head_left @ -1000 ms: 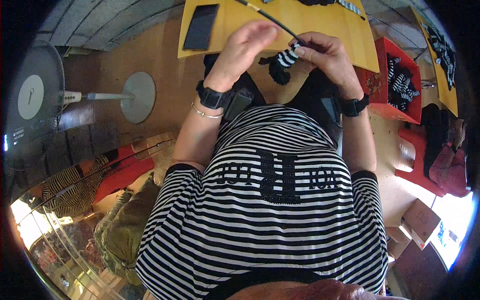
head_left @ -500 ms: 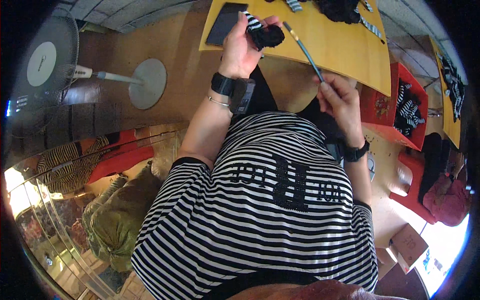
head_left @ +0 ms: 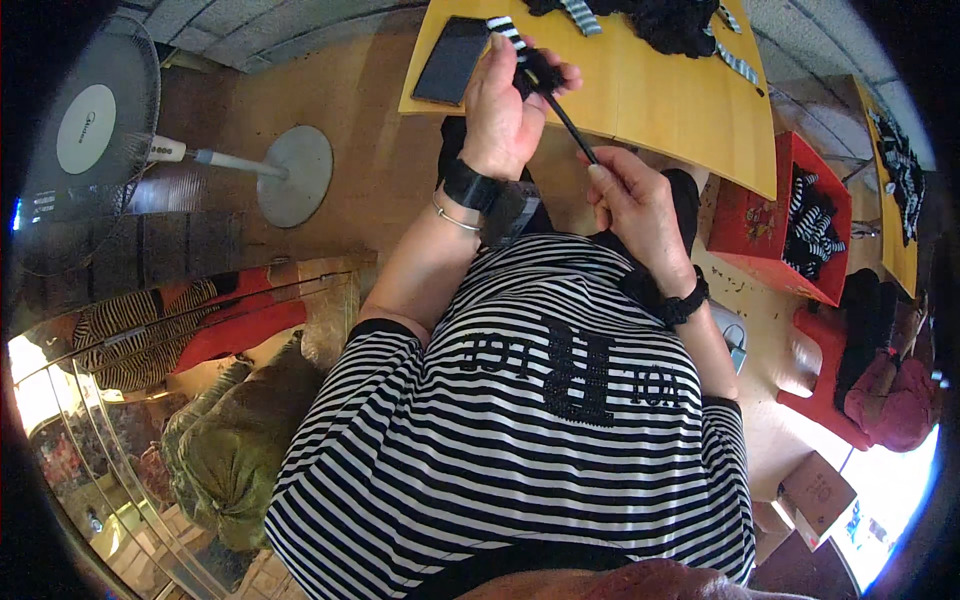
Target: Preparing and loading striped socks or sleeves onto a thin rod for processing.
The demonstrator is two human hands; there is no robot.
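Observation:
My left hand (head_left: pixel 500 120), raised by the front edge of the yellow table, is closed around a small black-and-white striped fabric piece (head_left: pixel 541 72) with a fluffy black part, perhaps a small sock. Its striped end pokes up past my thumb. Lower and to the right, my right hand (head_left: pixel 635 200) grips a thin dark stick (head_left: pixel 573 125) between thumb and fingers. The stick slants up and left, and its far tip meets the black part of the fabric; whether it is inside the piece is hidden.
On the yellow table (head_left: pixel 690 130) lie a flat black device (head_left: pixel 452 62) and a heap of black fabric pieces (head_left: pixel 675 25). A red box (head_left: pixel 745 235) at right holds striped pieces. At left are a fan (head_left: pixel 85 130) and a green sack (head_left: pixel 235 455). Another person (head_left: pixel 890 400) sits far right.
My right hand has moved up and left, bringing the stick's tip from beside the fabric to the black part. My left hand has shifted slightly right and down.

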